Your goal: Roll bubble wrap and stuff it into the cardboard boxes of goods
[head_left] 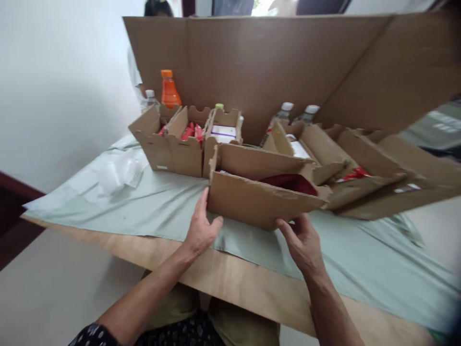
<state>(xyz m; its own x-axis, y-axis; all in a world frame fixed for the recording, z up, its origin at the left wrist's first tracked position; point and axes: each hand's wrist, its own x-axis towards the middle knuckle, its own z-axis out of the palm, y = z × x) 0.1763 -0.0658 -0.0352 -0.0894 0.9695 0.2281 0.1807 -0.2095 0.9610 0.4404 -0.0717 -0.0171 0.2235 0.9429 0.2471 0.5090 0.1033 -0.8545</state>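
A long, narrow cardboard box (pixel 259 199) with an open top sits in front of me. Part of a dark red thing (pixel 290 183) shows inside it; its kind is hidden by the front wall. My left hand (pixel 201 229) is at the box's left end, fingertips beside the wall and thumb spread apart. At the lower right corner, my right hand (pixel 302 242) grips the box, thumb at the front bottom edge and fingers partly hidden beneath.
Cardboard bins (pixel 185 156) with red packets stand left behind the box; more tilted bins (pixel 367 178) are at right. An orange bottle (pixel 170 91) and clear bottles stand before a tall cardboard panel (pixel 252 62). Clear plastic (pixel 120 170) lies on the green cloth (pixel 169 202). A person (pixel 158 7) is behind.
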